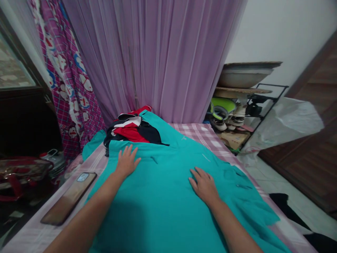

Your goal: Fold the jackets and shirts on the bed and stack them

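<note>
A teal jacket (163,189) lies spread over the checked cloth, its small logo and a short zip or tab showing on the surface. My left hand (127,162) rests on its upper left part, fingers spread and palm down. Further right, my right hand (204,184) lies on the same garment with fingers slightly bent and apart. Neither hand holds anything. Just beyond the left hand is a heap of red, black and white clothing (134,130), partly bordered by the teal fabric.
A phone (70,198) lies face down on the checked cloth (202,135) at left. Purple curtains (163,59) hang behind. On the right stands a rack with shoes (234,121), a basin (244,75) and a plastic bag (286,123). A red bag (23,172) is at far left.
</note>
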Motion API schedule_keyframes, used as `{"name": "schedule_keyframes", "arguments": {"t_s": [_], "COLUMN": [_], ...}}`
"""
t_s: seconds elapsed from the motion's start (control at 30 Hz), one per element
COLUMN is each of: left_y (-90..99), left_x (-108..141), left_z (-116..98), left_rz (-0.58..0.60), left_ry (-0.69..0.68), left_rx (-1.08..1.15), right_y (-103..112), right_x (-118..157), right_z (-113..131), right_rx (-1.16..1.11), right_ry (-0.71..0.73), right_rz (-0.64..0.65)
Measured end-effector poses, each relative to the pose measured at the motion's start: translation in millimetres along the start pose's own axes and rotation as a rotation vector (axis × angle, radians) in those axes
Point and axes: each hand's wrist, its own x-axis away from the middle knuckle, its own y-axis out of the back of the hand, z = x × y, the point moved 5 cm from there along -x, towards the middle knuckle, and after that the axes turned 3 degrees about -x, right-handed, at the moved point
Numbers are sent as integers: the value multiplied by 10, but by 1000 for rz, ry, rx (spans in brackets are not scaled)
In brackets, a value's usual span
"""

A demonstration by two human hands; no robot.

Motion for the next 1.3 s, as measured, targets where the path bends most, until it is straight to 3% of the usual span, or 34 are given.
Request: {"name": "schedule_keyframes", "arguments": {"t_s": [0.1, 0.23, 0.33, 0.43, 0.53, 0.67, 0.83, 1.0, 1.1, 1.17, 1.3], "left_y": [-116, -151, -62, 64, 160, 155, 231, 265, 191, 125, 21], "left_x": [-160, -301, -422, -582, -732, -856, -760, -222, 133, 326, 603], "left_z": [268, 478, 531, 543, 574, 692, 846, 1100, 1269, 1308, 1161], "left_rz": [-20, -67, -53, 18, 70, 203, 208, 139, 86, 85, 225], "left_ry": [76, 104, 157, 148, 73, 21, 24, -6, -33, -43, -102], "left_rx": [-15, 22, 3, -81, -187, -239, -187, -53, 36, 81, 127], "right_y": [-46, 132, 340, 501, 417, 174, 259, 645, 850, 851, 566], "right_x": [21, -192, -680, -1327, -1811, -2015, -1896, -1486, -1087, -799, -342], "right_z": [-30, -90, -247, -503, -801, -1075, -1223, -1328, -1393, -1391, -1313], "right_rx": [0, -2, 1, -96, -205, -293, -392, -794, -893, -882, -633], "right_ry": [8, 18, -42, -187, -367, -450, -446, -415, -341, -286, -221], "right_rz": [26, 182, 251, 136, 138, 261, 211, 164, 173, 245, 438]}}
